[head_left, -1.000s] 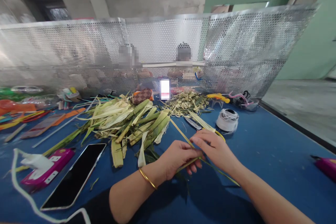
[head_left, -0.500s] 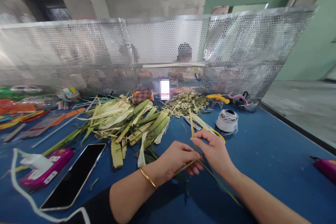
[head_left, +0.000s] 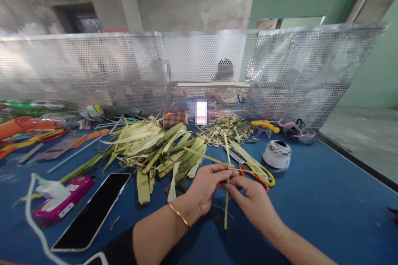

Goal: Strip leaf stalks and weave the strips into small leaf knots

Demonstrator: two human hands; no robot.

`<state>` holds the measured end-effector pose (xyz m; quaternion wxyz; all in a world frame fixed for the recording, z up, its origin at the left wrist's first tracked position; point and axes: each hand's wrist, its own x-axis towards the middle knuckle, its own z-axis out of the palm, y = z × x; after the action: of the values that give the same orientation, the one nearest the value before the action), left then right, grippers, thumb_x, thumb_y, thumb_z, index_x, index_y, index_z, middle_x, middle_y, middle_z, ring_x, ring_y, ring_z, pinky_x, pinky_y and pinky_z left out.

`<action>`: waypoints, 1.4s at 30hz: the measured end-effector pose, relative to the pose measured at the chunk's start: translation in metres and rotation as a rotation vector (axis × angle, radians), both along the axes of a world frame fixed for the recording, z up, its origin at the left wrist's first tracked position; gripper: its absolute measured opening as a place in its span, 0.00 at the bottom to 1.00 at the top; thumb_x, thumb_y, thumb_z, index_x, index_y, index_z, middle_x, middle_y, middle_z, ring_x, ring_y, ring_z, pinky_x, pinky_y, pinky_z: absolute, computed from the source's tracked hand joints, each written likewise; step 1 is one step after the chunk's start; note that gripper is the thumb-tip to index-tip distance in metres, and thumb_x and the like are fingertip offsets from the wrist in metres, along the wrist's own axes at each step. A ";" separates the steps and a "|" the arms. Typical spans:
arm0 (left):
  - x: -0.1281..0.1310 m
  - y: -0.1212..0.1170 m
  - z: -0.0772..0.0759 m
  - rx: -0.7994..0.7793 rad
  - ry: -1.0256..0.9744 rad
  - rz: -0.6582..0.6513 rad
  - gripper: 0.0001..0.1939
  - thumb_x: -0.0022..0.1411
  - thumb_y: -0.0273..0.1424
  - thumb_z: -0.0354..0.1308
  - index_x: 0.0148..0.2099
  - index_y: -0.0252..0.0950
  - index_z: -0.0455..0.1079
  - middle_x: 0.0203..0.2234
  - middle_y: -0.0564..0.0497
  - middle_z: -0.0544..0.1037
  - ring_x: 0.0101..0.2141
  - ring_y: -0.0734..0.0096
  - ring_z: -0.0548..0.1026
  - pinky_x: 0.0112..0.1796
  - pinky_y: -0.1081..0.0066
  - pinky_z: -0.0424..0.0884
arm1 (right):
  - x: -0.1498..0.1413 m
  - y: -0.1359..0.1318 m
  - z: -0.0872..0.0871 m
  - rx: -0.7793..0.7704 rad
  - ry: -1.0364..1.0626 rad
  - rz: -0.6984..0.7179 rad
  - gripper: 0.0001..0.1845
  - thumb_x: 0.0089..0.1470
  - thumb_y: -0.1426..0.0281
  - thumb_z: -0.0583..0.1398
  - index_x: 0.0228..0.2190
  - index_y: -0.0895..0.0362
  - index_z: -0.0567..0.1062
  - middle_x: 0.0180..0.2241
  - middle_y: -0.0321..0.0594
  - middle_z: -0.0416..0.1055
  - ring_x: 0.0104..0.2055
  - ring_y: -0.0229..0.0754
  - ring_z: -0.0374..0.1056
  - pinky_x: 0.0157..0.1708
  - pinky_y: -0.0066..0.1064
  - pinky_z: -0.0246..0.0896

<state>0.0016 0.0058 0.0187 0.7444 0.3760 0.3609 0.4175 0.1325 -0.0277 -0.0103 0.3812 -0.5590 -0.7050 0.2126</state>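
Pinched between my two hands are narrow corn husk strips (head_left: 226, 211), crossed at the fingertips, one upright and others running left and right. My left hand (head_left: 208, 184) holds the crossing between thumb and forefinger, with a gold bangle on that wrist. Touching it, my right hand (head_left: 253, 196) grips the strips just below the crossing with thumb and finger. Behind the right hand lie scissors (head_left: 235, 157) with red and yellow handles, partly hidden beside pale husk pieces. A large heap of corn husks (head_left: 139, 138) lies to the left, and shredded husk (head_left: 230, 130) sits beyond.
A spool of white string (head_left: 276, 157) stands right of the scissors. At left lie a black-screened phone (head_left: 93, 211) and a magenta power strip (head_left: 64, 198) with a white cable. A perforated metal screen (head_left: 192, 54) crosses the table's back, with people behind it.
The strips have turned from slanting to a cross with an upright piece. My right hand has moved lower, beside the left fingertips, exposing the scissors' handles. The view has shifted slightly.
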 end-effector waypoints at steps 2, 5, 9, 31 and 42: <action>0.000 0.000 0.000 -0.006 0.005 0.019 0.13 0.40 0.28 0.70 0.31 0.29 0.77 0.28 0.45 0.80 0.30 0.72 0.75 0.33 0.76 0.67 | -0.001 -0.001 0.001 0.030 0.010 0.023 0.17 0.57 0.62 0.53 0.20 0.56 0.67 0.22 0.35 0.68 0.26 0.38 0.62 0.27 0.28 0.56; -0.001 0.001 -0.001 -0.002 -0.001 0.032 0.12 0.39 0.28 0.70 0.29 0.29 0.77 0.27 0.45 0.79 0.29 0.72 0.74 0.33 0.75 0.67 | 0.001 -0.004 0.004 0.056 0.018 0.079 0.15 0.58 0.64 0.52 0.21 0.55 0.65 0.25 0.36 0.68 0.30 0.40 0.63 0.31 0.29 0.57; -0.001 0.000 0.000 0.011 0.010 0.049 0.10 0.36 0.27 0.71 0.25 0.28 0.77 0.26 0.45 0.79 0.27 0.74 0.72 0.29 0.75 0.66 | 0.004 -0.005 0.007 0.058 0.063 0.152 0.14 0.58 0.67 0.53 0.21 0.55 0.65 0.27 0.38 0.69 0.34 0.42 0.63 0.36 0.32 0.59; -0.002 0.000 0.003 -0.039 0.115 0.095 0.09 0.47 0.29 0.67 0.31 0.30 0.72 0.19 0.51 0.75 0.20 0.77 0.71 0.27 0.75 0.68 | 0.026 0.002 0.010 0.570 -0.535 -0.060 0.15 0.63 0.64 0.50 0.33 0.56 0.74 0.29 0.41 0.73 0.34 0.43 0.67 0.39 0.36 0.55; -0.002 0.004 0.001 -0.040 0.118 0.092 0.06 0.49 0.29 0.65 0.30 0.32 0.72 0.19 0.53 0.74 0.19 0.78 0.71 0.23 0.77 0.64 | 0.026 0.002 0.005 0.350 -0.407 -0.031 0.11 0.61 0.66 0.52 0.30 0.54 0.71 0.27 0.39 0.73 0.30 0.43 0.68 0.31 0.31 0.58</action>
<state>-0.0004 0.0100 0.0192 0.7094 0.3678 0.4292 0.4211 0.1589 -0.0257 -0.0050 0.3258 -0.5263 -0.7846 -0.0351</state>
